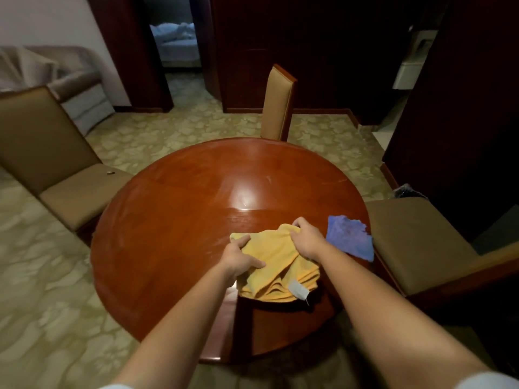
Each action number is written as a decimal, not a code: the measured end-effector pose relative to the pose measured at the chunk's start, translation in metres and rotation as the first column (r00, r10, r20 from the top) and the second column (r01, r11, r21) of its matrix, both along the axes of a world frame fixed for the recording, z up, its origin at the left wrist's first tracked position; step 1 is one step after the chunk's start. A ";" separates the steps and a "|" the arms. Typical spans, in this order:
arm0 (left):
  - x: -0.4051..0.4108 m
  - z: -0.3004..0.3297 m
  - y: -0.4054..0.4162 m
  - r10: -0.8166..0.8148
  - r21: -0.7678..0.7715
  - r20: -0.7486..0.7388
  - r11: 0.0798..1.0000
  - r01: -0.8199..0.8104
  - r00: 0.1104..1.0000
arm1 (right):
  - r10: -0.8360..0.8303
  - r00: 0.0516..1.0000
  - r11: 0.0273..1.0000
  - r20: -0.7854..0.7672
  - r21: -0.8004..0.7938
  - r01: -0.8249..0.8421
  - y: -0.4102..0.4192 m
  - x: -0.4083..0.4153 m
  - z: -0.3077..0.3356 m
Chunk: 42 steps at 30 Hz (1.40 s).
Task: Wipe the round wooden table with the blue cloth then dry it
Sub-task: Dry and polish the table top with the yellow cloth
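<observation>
Just left of the blue cloth [350, 237], set aside on the tabletop [174, 220], both hands [241, 256] [306, 238] grip a bunched yellow towel [278, 272], seemingly readying it for drying.

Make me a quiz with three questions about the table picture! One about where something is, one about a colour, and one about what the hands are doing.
1. Where is the blue cloth?
A. on a chair
B. at the table's right edge
C. on the floor

2. What colour is the cloth between the hands?
A. yellow
B. green
C. white

3. What are the hands doing?
A. both gripping the yellow cloth
B. both lying flat on the table
C. one lifting the blue cloth

Answers:
1 B: it lies on the wood by the right rim, beside the right hand.
2 A: the bunched cloth is yellow with a small white tag.
3 A: the left hand and right hand each curl fingers round the yellow cloth; nobody touches the blue one.
</observation>
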<state>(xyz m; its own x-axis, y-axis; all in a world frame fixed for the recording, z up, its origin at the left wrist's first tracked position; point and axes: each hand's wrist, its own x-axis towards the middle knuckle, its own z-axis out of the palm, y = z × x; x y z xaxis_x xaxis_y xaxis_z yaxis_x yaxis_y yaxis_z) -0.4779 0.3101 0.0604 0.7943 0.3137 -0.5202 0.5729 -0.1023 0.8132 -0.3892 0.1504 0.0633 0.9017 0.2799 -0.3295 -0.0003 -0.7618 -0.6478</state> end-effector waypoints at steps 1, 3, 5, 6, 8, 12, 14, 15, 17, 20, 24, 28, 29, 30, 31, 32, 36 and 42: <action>-0.003 0.000 -0.005 -0.001 0.010 -0.012 1.000 0.002 1.000 | 0.008 1.000 1.000 -0.002 0.005 -0.008 -0.004 0.000 -0.002; -0.008 0.001 -0.012 -0.015 0.036 -0.031 0.999 0.017 0.999 | 0.020 1.000 0.999 -0.005 0.031 -0.020 -0.011 -0.001 -0.006; -0.015 0.004 -0.018 -0.058 0.052 -0.072 0.997 0.061 0.996 | 0.043 0.999 0.998 -0.019 0.048 -0.042 -0.017 -0.002 -0.009; -0.018 0.005 -0.021 -0.083 0.056 -0.091 0.995 0.088 0.992 | 0.058 0.998 0.997 -0.019 0.048 -0.057 -0.020 -0.004 -0.010; -0.024 0.006 -0.026 -0.114 0.064 -0.106 0.991 0.121 0.988 | 0.078 0.997 0.996 0.013 0.034 -0.078 -0.024 -0.006 -0.013; -0.041 0.000 -0.027 -0.164 0.138 -0.144 0.973 0.184 0.976 | 0.067 0.996 0.988 0.057 0.135 -0.075 -0.025 -0.009 -0.019; -0.049 -0.003 -0.024 -0.182 0.165 -0.184 0.963 0.213 0.966 | 0.064 0.998 0.978 0.019 0.198 -0.067 -0.022 -0.012 -0.027; -0.053 -0.003 -0.022 -0.177 0.175 -0.198 0.962 0.212 0.964 | 0.070 0.998 0.973 -0.007 0.220 -0.066 -0.019 -0.014 -0.031; -0.059 -0.003 -0.017 -0.153 0.160 -0.212 0.969 0.189 0.965 | 0.078 0.994 0.955 -0.077 0.292 -0.053 -0.013 -0.017 -0.036; -0.064 0.001 -0.011 -0.073 0.094 -0.188 0.991 0.092 0.979 | 0.082 0.963 0.930 -0.256 0.367 0.019 -0.006 -0.015 -0.031; -0.060 0.008 -0.002 -0.044 0.127 -0.178 0.990 0.067 0.983 | 0.354 0.805 0.926 -0.476 0.301 -0.229 -0.005 -0.002 -0.020; -0.052 0.012 -0.001 -0.096 0.173 -0.226 0.975 0.137 0.970 | 0.580 0.698 0.779 -0.420 0.036 -0.626 0.000 0.002 -0.007; -0.050 0.012 -0.002 -0.111 0.192 -0.240 0.968 0.160 0.964 | 0.608 0.674 0.728 -0.419 -0.044 -0.684 0.002 0.002 -0.004; -0.049 0.013 -0.004 -0.138 0.221 -0.252 0.956 0.195 0.958 | 0.619 0.654 0.680 -0.436 -0.120 -0.723 0.003 0.002 -0.002; -0.048 0.014 -0.006 -0.175 0.256 -0.272 0.935 0.247 0.946 | 0.629 0.638 0.625 -0.443 -0.199 -0.755 0.004 0.002 0.000; -0.047 0.013 -0.007 -0.219 0.283 -0.296 0.909 0.305 0.930 | 0.642 0.628 0.565 -0.440 -0.282 -0.775 0.005 0.001 0.000; -0.043 0.016 -0.009 -0.352 0.258 -0.400 0.842 0.473 0.846 | 0.649 0.651 0.538 -0.395 -0.367 -0.759 0.001 0.002 0.003; -0.046 0.030 0.002 -0.393 0.032 -0.431 0.893 0.449 0.812 | 0.616 0.728 0.676 -0.301 -0.272 -0.684 -0.005 0.001 0.012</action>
